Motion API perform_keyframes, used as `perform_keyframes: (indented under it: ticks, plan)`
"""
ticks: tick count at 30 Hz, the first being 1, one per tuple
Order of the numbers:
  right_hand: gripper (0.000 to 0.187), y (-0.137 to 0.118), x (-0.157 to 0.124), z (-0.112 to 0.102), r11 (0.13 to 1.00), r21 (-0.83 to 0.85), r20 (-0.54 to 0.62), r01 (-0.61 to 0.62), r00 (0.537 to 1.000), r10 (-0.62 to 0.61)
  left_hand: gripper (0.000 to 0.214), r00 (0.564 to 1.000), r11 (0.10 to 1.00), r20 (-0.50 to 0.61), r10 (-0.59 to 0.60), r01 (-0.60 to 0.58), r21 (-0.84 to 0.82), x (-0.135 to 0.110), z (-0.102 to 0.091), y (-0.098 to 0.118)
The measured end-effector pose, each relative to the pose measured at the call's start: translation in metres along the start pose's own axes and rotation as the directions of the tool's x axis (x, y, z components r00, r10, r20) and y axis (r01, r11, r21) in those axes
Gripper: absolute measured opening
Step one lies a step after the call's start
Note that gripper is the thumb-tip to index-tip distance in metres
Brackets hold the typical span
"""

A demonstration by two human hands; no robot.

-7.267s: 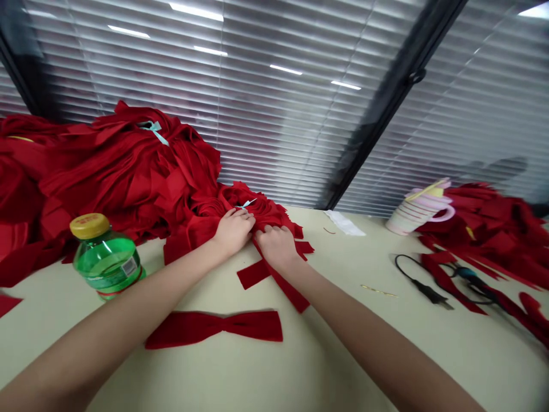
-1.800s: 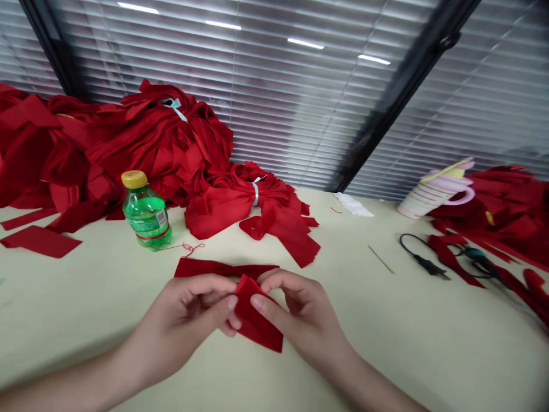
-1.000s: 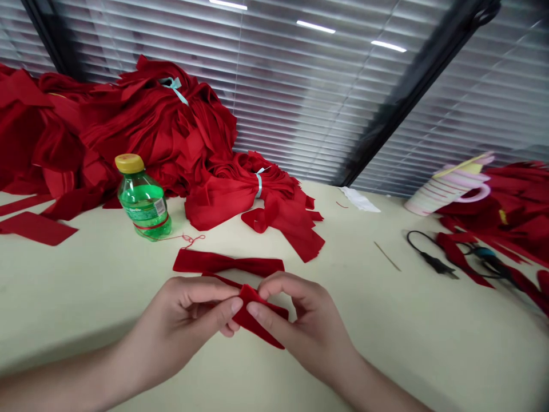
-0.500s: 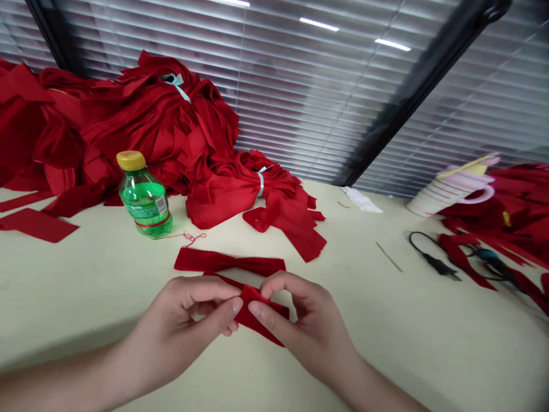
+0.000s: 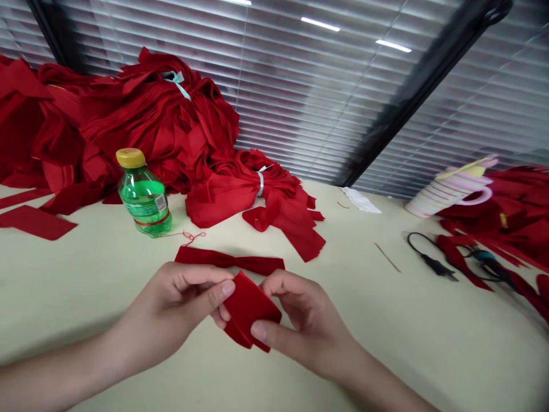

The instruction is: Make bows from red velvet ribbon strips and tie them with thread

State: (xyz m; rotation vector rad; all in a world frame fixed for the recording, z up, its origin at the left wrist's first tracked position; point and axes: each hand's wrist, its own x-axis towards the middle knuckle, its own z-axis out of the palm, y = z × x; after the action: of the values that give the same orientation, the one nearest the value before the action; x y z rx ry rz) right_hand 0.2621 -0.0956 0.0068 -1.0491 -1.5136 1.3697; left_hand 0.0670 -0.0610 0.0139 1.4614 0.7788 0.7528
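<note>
Between my hands is a folded red fabric strip (image 5: 253,309), held just above the table. My left hand (image 5: 184,309) pinches its upper left edge between thumb and fingers. At its right side, my right hand (image 5: 300,320) grips the cloth with the thumb on the front face and the fingers behind. Just beyond lies a second red strip (image 5: 231,260), gathered at its middle, flat on the table. A loose red thread (image 5: 191,236) runs from it toward the green bottle (image 5: 146,197), which has red thread wound around its lower part.
Big heaps of red fabric (image 5: 150,120) lie at the back left, with a tied bundle (image 5: 257,183) beside them. On the right are a striped mug (image 5: 446,191), a black cord with a plug (image 5: 433,263) and more red cloth (image 5: 523,206). Blinds (image 5: 291,103) stand behind the table.
The strip in my hands has been folded over, its broad face now turned up and tilted. My left hand has risen slightly; my right thumb has moved to the strip's lower right edge.
</note>
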Motion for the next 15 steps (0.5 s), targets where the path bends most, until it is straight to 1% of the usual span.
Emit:
perform_keyframes:
  ticks: [2, 4, 6, 7, 9, 12, 15]
  plan:
    - [0.017, -0.001, 0.0, -0.002, 0.999, 0.054, 0.078, -0.001, 0.997, -0.003, 0.019, 1.0, 1.0, -0.019, 0.016, -0.015, 0.022, 0.0, -0.004, 0.005]
    - [0.015, -0.002, 0.0, -0.006, 0.996, 0.09, 0.141, -0.008, 0.99, -0.005, 0.018, 0.998, 0.998, -0.064, 0.028, -0.024, 0.062, 0.001, -0.01, 0.01]
    - [0.016, -0.003, 0.001, -0.011, 0.991, 0.129, 0.157, -0.03, 0.987, 0.01, 0.018, 0.989, 0.995, -0.143, 0.03, -0.015, 0.102, 0.002, -0.019, 0.014]
    - [0.019, -0.004, 0.002, -0.013, 0.99, 0.138, 0.143, -0.041, 0.989, 0.021, 0.018, 0.981, 0.994, -0.193, 0.025, -0.003, 0.112, 0.003, -0.023, 0.017]
    - [0.025, -0.004, 0.005, -0.019, 0.989, 0.137, 0.061, -0.051, 0.997, 0.043, 0.014, 0.955, 0.994, -0.293, 0.035, -0.004, 0.107, 0.007, -0.033, 0.021]
    - [0.035, -0.005, 0.009, -0.029, 0.996, 0.082, -0.071, -0.046, 0.996, 0.052, 0.006, 0.897, 0.996, -0.433, 0.089, -0.077, 0.045, 0.013, -0.045, 0.028]
    - [0.039, -0.003, 0.013, -0.038, 0.999, 0.027, -0.153, -0.043, 0.987, 0.047, 0.005, 0.838, 0.991, -0.537, 0.099, -0.129, -0.019, 0.019, -0.056, 0.035]
